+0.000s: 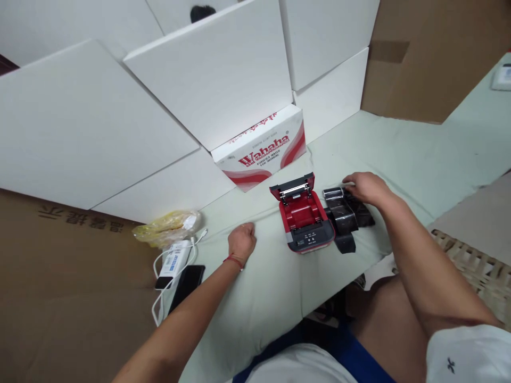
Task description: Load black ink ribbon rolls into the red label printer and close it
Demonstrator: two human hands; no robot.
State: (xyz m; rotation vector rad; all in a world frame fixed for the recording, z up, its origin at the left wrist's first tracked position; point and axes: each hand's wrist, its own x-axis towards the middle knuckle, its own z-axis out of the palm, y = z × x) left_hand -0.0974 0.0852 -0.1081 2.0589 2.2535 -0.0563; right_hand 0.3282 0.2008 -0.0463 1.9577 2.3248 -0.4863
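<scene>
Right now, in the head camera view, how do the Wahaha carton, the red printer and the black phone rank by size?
Wahaha carton, largest; red printer, next; black phone, smallest, though the printer and phone look fairly close.

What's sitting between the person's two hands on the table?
In the head view, an open red-and-grey portable printer sits between the left hand and right hand, with a black ribbon roll just beyond it, under the right hand.

Printer casing (pixel 301 210): glossy red and dark grey plastic. Roller bar (pixel 294 189): bright metal. Black film roll (pixel 343 215): smooth, shiny. Worktop cloth (pixel 275 298): pale, matt, creased. Yellow bag (pixel 165 229): thin crinkled plastic. Wahaha carton (pixel 259 151): smooth white card.
</scene>
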